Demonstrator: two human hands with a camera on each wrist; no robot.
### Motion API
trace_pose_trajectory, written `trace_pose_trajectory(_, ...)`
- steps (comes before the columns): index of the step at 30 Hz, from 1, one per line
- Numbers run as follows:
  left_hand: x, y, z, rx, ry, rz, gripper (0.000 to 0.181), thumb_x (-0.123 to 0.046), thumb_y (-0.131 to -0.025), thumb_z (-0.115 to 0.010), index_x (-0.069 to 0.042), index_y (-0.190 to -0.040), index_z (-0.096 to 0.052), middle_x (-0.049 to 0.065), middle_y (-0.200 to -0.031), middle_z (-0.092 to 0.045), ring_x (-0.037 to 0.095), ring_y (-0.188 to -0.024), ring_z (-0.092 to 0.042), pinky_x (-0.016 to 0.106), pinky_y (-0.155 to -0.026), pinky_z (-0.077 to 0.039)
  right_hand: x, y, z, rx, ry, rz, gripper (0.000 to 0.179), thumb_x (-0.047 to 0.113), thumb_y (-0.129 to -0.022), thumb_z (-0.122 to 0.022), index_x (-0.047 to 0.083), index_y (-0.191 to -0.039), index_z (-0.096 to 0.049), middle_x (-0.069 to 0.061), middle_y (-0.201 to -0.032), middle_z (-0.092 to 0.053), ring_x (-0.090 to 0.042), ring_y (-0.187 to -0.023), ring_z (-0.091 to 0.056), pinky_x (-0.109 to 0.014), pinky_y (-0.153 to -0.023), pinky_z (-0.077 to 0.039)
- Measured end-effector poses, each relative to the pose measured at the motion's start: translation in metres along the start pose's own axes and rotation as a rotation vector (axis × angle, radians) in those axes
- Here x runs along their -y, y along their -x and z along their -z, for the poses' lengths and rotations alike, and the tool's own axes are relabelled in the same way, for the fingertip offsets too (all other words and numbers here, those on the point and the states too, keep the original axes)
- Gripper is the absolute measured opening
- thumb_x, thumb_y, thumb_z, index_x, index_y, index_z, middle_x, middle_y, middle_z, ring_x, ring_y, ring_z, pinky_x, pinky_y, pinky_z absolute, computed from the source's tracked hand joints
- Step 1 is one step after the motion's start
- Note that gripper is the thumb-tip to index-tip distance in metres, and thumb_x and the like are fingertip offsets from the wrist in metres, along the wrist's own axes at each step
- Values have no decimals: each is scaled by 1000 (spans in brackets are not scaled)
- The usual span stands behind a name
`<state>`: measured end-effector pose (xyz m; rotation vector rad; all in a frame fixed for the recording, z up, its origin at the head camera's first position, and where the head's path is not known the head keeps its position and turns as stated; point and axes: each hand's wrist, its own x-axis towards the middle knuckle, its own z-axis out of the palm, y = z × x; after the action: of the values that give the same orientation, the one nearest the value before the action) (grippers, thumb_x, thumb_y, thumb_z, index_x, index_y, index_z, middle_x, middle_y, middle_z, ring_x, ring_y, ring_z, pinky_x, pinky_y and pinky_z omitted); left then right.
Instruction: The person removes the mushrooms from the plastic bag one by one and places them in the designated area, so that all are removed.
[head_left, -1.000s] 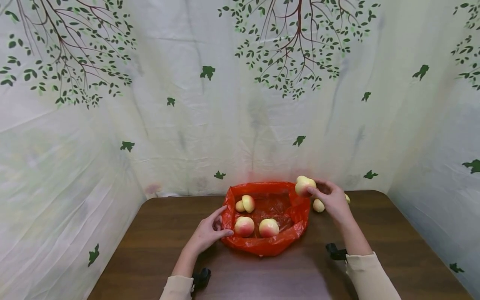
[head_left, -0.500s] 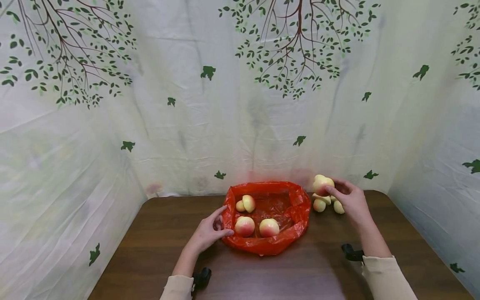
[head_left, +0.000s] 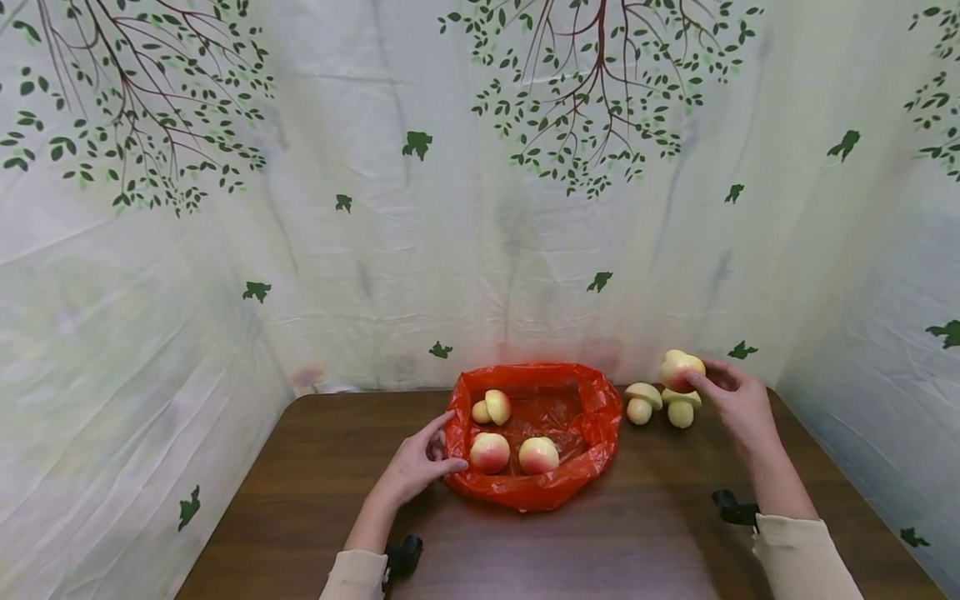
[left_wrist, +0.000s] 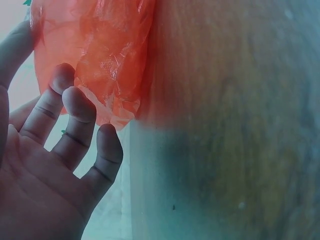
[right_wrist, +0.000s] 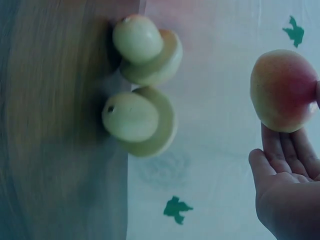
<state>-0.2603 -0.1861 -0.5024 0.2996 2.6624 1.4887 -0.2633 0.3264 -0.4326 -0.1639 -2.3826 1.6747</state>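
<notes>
Two mushrooms [head_left: 643, 394] stand just left of the right hand [head_left: 738, 408], the red bag [head_left: 534, 495] beyond. And that hand, pinching a peach [head_left: 681, 372], has swung farther right! Left hand [head_left: 411, 468], thumb and finger spread, touches the bag.

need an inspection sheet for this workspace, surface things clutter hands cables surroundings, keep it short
Surface: brown wood-look table.
Job's things: open red plastic bag with three yellow-pink pieces inside; two mushroom-shaped pieces on the table beside it.
Clutter: nothing seen.
Hands: left hand touches the bag's side; right hand holds another yellow-pink piece raised above the table.
Cables: nothing seen.
Surroundings: pale backdrop with leaf and branch prints.
</notes>
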Motion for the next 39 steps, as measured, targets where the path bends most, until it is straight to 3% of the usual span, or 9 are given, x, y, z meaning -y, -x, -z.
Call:
trace_pose_trajectory(7,0,0,-1,4,3,4,83,-31,-87,-88,-20,-159,-49,6,-100,-56,20,-84,-53,28,-65,-52,-12,-2,12,-46,1,-38,67,50,-98,-73,10,-149,-58,36,-104,-59,11,-105,-53,-14,-86,-41)
trace_pose_trajectory(17,-1,0,-1,8,22,14,83,-30,-88,-88,-21,-160,-49,6,-100,-56,19,-83,-52,28,-64,-51,-40,-7,28,-81,-42,-63,61,42,-101,-72,8,-150,-57,40,-100,-59,16,-101,-53,-9,-85,-40)
trace_pose_trajectory(20,-1,0,-1,6,24,16,83,-30,-87,-88,-21,-160,-49,6,-101,-56,19,-84,-52,28,-64,-51,-45,-6,31,-92,-25,-99,64,46,-100,-71,9,-151,-56,40,-99,-57,15,-101,-51,-21,-99,-39)
trace_pose_trajectory(24,0,1,-1,8,13,14,83,-30,-87,-88,-21,-160,-49,7,-101,-56,20,-85,-52,28,-65,-51,-48,-5,33,-120,-37,-150,70,52,-98,-71,10,-152,-55,37,-99,-54,13,-101,-49,-48,-119,-36)
trace_pose_trajectory(28,1,0,-1,10,2,19,83,-31,-87,-88,-21,-160,-49,6,-100,-57,21,-86,-53,27,-66,-51,-54,-6,36,-140,-45,-173,74,54,-97,-71,8,-153,-53,34,-101,-52,11,-102,-47,-61,-125,-30)
trace_pose_trajectory(37,0,0,-1,0,0,18,83,-31,-86,-89,-23,-159,-50,5,-100,-56,21,-86,-53,28,-67,-51,-74,-9,38,-151,17,-220,80,57,-98,-69,3,-153,-51,29,-105,-50,6,-101,-45,-56,-121,-36)
trace_pose_trajectory(39,0,0,-1,-1,-4,16,82,-31,-87,-89,-22,-159,-50,5,-100,-56,20,-87,-53,27,-67,-50,-77,-9,38,-150,24,-223,81,56,-98,-69,1,-154,-49,29,-105,-50,7,-101,-45,-50,-117,-39)
